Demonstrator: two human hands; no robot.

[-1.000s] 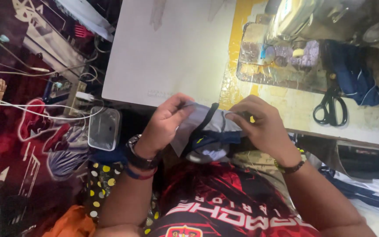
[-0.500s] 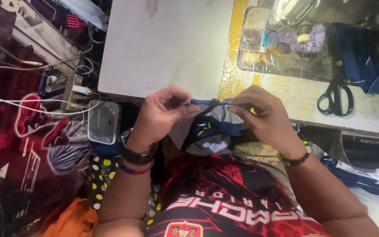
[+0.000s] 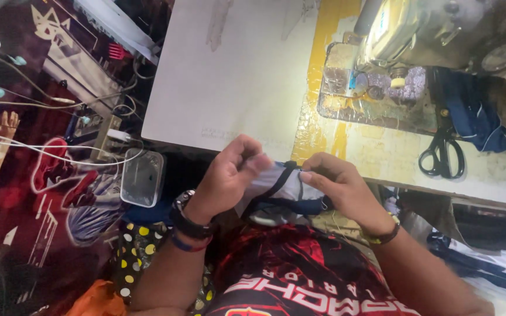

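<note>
While the broad white counter (image 3: pixel 229 76) was left bare on its near side, the work was kept off it, held up in front of the chest just short of the counter's edge. A sewing machine (image 3: pixel 434 32) was set at the far right, with black scissors (image 3: pixel 442 153) laid flat beside it, within reach of the right side. The grey and dark blue fabric piece (image 3: pixel 282 196) was stretched between both hands, seemingly so that its dark edge strip could be handled. It was pinched at its left end by the closed left hand (image 3: pixel 229 175), and its other end was gripped by the curled right hand (image 3: pixel 340 187), thumb pressed on the strip.
</note>
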